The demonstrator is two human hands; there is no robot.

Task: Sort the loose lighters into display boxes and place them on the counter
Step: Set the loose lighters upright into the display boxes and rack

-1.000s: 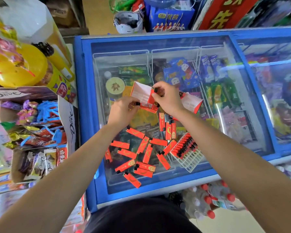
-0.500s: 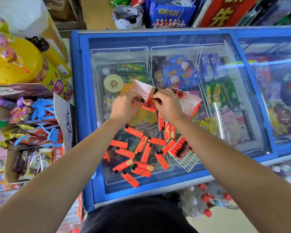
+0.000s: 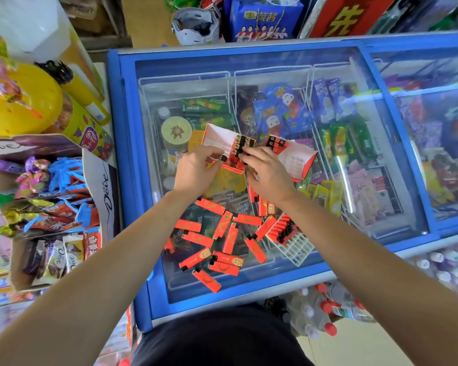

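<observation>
Lighters (image 3: 242, 146) in display box (image 3: 217, 138): left fingers (image 3: 209, 155) pinch one, right fingers (image 3: 252, 154) grip another

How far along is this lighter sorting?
Not far. The left box and right box each hold only a few lighters. The left hand pinches a lighter beside the left box, the right hand touching those inside. Over a dozen loose lighters lie on the freezer lid, more in a white rack.

Loose red lighters (image 3: 229, 237) scattered flat; display box (image 3: 218, 138) part-filled.
</observation>
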